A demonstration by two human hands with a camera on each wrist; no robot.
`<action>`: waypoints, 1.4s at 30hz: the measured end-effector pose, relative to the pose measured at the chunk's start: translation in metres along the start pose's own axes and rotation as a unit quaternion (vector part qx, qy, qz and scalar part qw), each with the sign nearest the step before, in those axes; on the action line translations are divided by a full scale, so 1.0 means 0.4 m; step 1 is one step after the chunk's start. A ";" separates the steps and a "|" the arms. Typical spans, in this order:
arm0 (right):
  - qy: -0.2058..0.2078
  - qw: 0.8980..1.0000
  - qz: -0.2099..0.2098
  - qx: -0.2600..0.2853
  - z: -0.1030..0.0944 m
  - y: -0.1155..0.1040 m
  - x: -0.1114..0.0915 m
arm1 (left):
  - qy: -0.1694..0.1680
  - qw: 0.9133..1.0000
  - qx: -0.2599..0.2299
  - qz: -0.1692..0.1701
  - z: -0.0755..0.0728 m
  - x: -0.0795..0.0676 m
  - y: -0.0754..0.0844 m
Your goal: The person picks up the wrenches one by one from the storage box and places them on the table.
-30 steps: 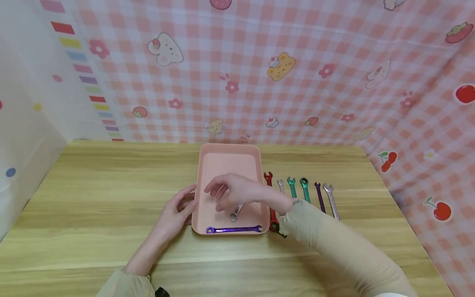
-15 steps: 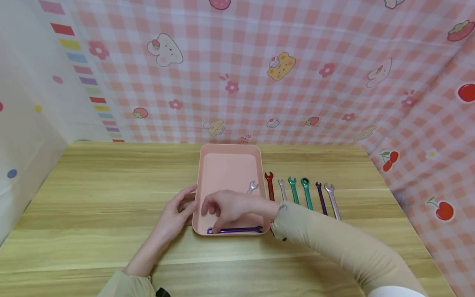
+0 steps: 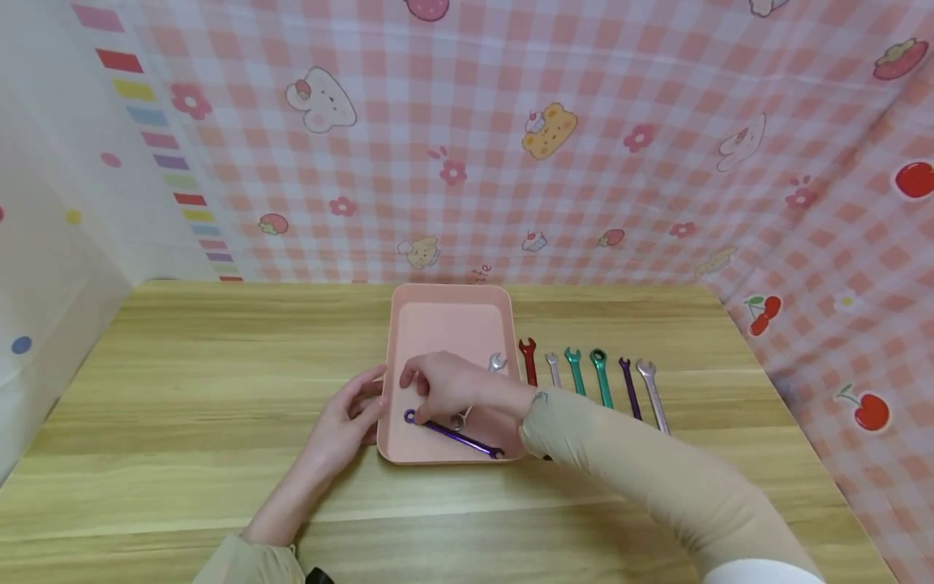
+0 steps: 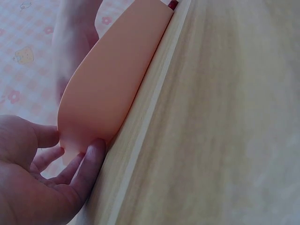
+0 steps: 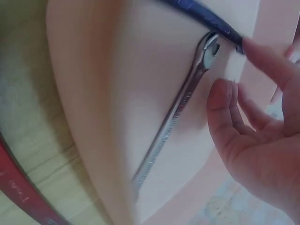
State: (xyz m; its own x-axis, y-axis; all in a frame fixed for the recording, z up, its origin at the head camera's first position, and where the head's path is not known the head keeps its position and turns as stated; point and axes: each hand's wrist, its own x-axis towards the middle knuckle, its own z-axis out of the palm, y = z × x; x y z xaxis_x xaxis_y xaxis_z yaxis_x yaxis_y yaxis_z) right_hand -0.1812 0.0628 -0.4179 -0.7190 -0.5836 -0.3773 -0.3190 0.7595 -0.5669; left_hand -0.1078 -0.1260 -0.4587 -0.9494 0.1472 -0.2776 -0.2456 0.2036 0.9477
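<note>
Inside the pink tray [image 3: 447, 324] lies a purple wrench [image 3: 461, 437], slanted, its ring end farther from me than its open end. My right hand [image 3: 451, 384] reaches over the tray; in the right wrist view its thumb [image 5: 267, 58] touches one end of this wrench while the other fingers stay apart from it. A silver wrench [image 5: 171, 115] lies in the tray beneath the hand, its middle hidden in the head view. At the tray's left side, my left hand [image 3: 349, 412] rests its fingertips [image 4: 96, 150] against the outer wall and rim.
Right of the tray, a row of wrenches lies on the wooden table [image 3: 219, 405]: red [image 3: 529, 361], small silver [image 3: 554, 369], two green ones [image 3: 601, 377], dark purple [image 3: 631, 389] and larger silver [image 3: 653, 393]. My right sleeve [image 3: 620, 454] covers part of the row. A checked cloth [image 3: 467, 162] hangs behind.
The purple wrench's ring end has swung away from the tray's near edge, turning the wrench from level to slanted. My right hand has come down to it, then moved away with it. The left hand stays put.
</note>
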 end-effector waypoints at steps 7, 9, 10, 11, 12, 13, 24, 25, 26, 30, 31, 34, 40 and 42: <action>0.052 0.998 0.032 -0.015 -0.018 0.004 0.018 | -0.001 1.000 0.004 0.000 -0.002 -0.003 -0.002; 0.049 0.998 0.036 -0.028 -0.019 -0.007 0.017 | -0.001 1.000 0.003 0.000 -0.004 -0.005 -0.004; 0.047 0.998 0.035 -0.037 -0.020 -0.012 0.017 | 0.000 1.000 0.002 0.000 -0.004 -0.005 -0.005; 0.044 0.997 0.034 -0.047 -0.021 -0.017 0.018 | 0.001 1.000 0.002 0.000 -0.005 -0.006 -0.006; 0.042 0.997 0.032 -0.059 -0.021 -0.022 0.019 | 0.002 1.000 0.004 0.000 -0.005 -0.006 -0.006; 0.040 0.997 0.030 -0.067 -0.022 -0.026 0.021 | 0.004 1.000 0.004 0.000 -0.005 -0.007 -0.006; 0.101 0.993 0.035 -0.049 -0.043 -0.017 0.078 | -0.004 1.000 -0.013 0.006 0.006 -0.001 0.000; 0.110 0.993 0.040 -0.029 -0.043 -0.015 0.084 | -0.003 1.000 -0.012 0.006 0.006 0.000 0.000; 0.119 0.992 0.042 -0.015 -0.044 -0.014 0.088 | -0.003 1.000 -0.013 0.005 0.006 0.000 -0.001; 0.143 0.988 0.049 0.025 -0.040 -0.013 0.106 | -0.002 1.000 -0.011 0.004 0.005 0.002 -0.003; 0.147 0.987 0.052 0.031 -0.039 -0.012 0.110 | -0.001 1.000 -0.010 0.004 0.005 0.002 -0.004; 0.161 0.984 0.065 0.049 -0.034 -0.012 0.121 | -0.001 1.000 -0.008 0.002 0.004 0.001 -0.003; 0.184 0.975 0.094 0.087 -0.025 -0.011 0.127 | 0.002 1.000 -0.009 0.003 0.004 -0.001 0.002; 0.188 0.974 0.094 0.085 -0.022 -0.011 0.127 | 0.002 1.000 -0.009 0.004 0.005 -0.002 0.002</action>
State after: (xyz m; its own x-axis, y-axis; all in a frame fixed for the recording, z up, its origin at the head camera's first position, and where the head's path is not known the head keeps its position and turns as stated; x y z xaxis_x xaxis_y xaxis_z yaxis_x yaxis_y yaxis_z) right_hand -0.2218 0.0324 -0.4282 -0.9400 -0.2687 -0.2101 -0.0761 0.7656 -0.6388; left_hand -0.1070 -0.1240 -0.4582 -0.9524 0.1443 -0.2686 -0.2407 0.1851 0.9528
